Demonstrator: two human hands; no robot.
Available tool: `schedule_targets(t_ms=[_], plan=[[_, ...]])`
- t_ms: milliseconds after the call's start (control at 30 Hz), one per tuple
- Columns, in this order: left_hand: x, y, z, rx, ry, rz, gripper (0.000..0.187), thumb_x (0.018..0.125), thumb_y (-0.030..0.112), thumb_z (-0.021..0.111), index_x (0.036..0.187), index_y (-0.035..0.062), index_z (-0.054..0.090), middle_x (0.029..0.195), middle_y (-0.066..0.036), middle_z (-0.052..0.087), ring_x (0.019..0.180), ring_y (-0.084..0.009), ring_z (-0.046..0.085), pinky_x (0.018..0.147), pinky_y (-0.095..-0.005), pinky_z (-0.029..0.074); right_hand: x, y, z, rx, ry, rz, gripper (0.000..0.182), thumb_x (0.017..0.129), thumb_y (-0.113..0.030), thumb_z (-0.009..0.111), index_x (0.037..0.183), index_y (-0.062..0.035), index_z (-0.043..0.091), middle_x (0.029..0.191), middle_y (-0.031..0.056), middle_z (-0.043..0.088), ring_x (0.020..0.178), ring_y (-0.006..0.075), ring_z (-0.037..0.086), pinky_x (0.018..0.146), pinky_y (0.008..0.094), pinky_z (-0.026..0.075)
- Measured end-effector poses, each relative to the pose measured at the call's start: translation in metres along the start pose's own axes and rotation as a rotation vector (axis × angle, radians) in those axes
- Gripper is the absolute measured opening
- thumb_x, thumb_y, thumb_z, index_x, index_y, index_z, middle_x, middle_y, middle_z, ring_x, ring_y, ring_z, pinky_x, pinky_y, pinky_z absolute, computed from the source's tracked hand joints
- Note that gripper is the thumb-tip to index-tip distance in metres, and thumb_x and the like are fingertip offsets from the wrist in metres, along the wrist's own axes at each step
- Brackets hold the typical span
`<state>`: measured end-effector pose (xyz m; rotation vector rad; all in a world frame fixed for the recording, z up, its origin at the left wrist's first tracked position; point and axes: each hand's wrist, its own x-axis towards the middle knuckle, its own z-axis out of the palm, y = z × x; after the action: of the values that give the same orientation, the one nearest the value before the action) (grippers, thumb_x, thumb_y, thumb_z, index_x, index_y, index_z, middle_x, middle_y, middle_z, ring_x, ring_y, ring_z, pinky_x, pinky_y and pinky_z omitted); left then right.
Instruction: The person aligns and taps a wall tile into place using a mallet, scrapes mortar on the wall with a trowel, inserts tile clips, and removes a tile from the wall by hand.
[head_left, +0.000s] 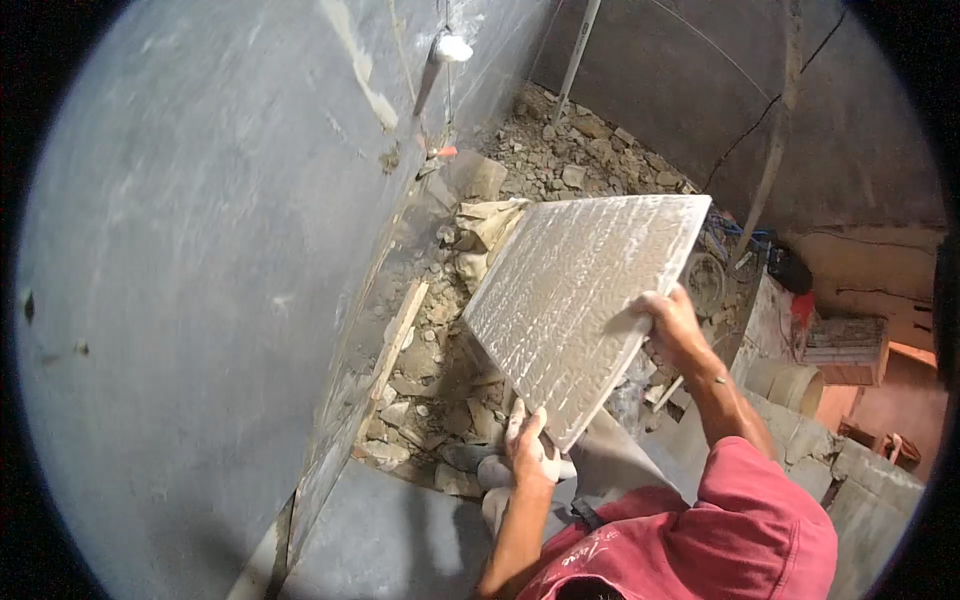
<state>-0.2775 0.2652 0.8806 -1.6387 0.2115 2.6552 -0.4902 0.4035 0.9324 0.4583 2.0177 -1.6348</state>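
Observation:
A large square tile (590, 300) is held tilted over the rubble, its ridged face towards me and streaked with a wet whitish coating. My left hand (530, 445), dusted white, grips the tile's near lower corner with fingers closed on the edge. Higher up on the right edge, my right hand (668, 318) holds the tile with the thumb over the face; its other fingers are partly hidden behind it. A crumpled beige sack (485, 228) lies by the tile's far left side.
Broken rubble (570, 160) covers the ground along the grey wall (200, 250). A wooden strip (397, 340) lies near the wall's foot. Poles (775, 140) lean at the back. On the right stand a pale bucket (785, 385) and a low block wall (850, 470).

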Motion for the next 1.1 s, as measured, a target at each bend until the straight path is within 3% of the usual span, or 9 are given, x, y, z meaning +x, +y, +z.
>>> schedule_targets(t_ms=[267,367,567,733,767,800,900,967,1100], plan=[[0.000,-0.027,0.137,0.038,-0.235,0.022,0.062,0.085,-0.001,0.050,0.140,-0.0024,0.020,0.132,-0.012,0.041,0.117,-0.0220,0.044,0.100,-0.0360,0.036,0.063,-0.110,-0.069,0.004,0.149,-0.049,0.018,0.069,-0.004,0.055,0.085,0.0035,0.056,0.074,0.0101,0.058,0.064,0.0199,0.057,0.060,0.0324,0.048],[0.021,-0.022,0.150,0.008,-0.185,-0.043,0.056,0.085,-0.004,0.051,0.137,-0.0027,0.029,0.130,-0.011,0.045,0.116,-0.0184,0.045,0.102,-0.0319,0.033,0.078,-0.103,-0.076,-0.092,0.163,-0.152,0.016,0.070,-0.007,0.055,0.084,0.0018,0.054,0.074,0.0092,0.056,0.064,0.0189,0.056,0.059,0.0318,0.048],[0.125,-0.030,0.218,0.114,-0.230,-0.150,0.069,0.083,0.003,0.055,0.143,0.0068,0.022,0.141,-0.007,0.035,0.124,-0.0221,0.040,0.103,-0.0427,0.028,0.192,-0.105,-0.106,-0.124,0.123,-0.187,0.019,0.071,-0.006,0.056,0.086,0.0045,0.053,0.076,0.0092,0.053,0.066,0.0198,0.055,0.059,0.0337,0.048],[0.214,-0.074,0.231,0.023,-0.204,-0.075,0.055,0.083,0.000,0.055,0.133,0.0019,0.033,0.126,-0.014,0.043,0.108,-0.0251,0.049,0.085,-0.0371,0.047,0.264,-0.090,-0.133,-0.174,0.101,-0.158,0.038,0.072,-0.010,0.056,0.099,0.0166,0.051,0.089,0.0256,0.055,0.084,0.0305,0.059,0.061,0.0369,0.052],[0.225,-0.078,0.236,-0.007,-0.152,-0.066,0.053,0.082,-0.001,0.055,0.131,0.0024,0.035,0.119,-0.013,0.046,0.104,-0.0247,0.051,0.082,-0.0369,0.048,0.271,-0.088,-0.128,-0.120,0.119,-0.150,0.041,0.072,-0.010,0.057,0.102,0.0177,0.049,0.090,0.0263,0.055,0.083,0.0304,0.059,0.060,0.0368,0.052],[0.234,-0.038,0.264,0.007,-0.023,-0.084,0.027,0.083,-0.004,0.054,0.110,-0.0032,0.048,0.101,-0.013,0.055,0.091,-0.0236,0.058,0.078,-0.0349,0.053,0.296,-0.120,-0.087,-0.121,0.156,-0.096,0.043,0.072,-0.009,0.057,0.104,0.0188,0.048,0.090,0.0269,0.055,0.083,0.0303,0.059,0.059,0.0368,0.052],[0.266,-0.030,0.273,-0.094,-0.078,-0.056,0.014,0.083,-0.002,0.052,0.096,-0.0090,0.053,0.091,-0.015,0.059,0.080,-0.0229,0.061,0.068,-0.0273,0.053,0.335,-0.134,-0.067,-0.284,0.115,-0.089,0.036,0.076,-0.006,0.054,0.102,0.0184,0.048,0.099,0.0283,0.055,0.077,0.0325,0.062,0.058,0.0400,0.055],[0.271,-0.018,0.268,-0.089,-0.057,-0.093,0.014,0.085,-0.001,0.050,0.094,-0.0104,0.054,0.091,-0.016,0.060,0.080,-0.0232,0.062,0.068,-0.0270,0.053,0.343,-0.141,-0.045,-0.292,0.062,-0.056,0.031,0.074,-0.010,0.057,0.095,0.0120,0.052,0.089,0.0196,0.054,0.077,0.0273,0.058,0.061,0.0420,0.053],[0.285,0.002,0.262,-0.126,-0.049,0.027,0.024,0.089,0.006,0.044,0.097,-0.0152,0.051,0.095,-0.023,0.059,0.081,-0.0269,0.063,0.071,-0.0278,0.057,0.350,-0.155,-0.005,-0.362,-0.035,-0.141,0.027,0.075,-0.009,0.053,0.087,0.0157,0.052,0.083,0.0214,0.058,0.059,0.0304,0.061,0.053,0.0407,0.055]])
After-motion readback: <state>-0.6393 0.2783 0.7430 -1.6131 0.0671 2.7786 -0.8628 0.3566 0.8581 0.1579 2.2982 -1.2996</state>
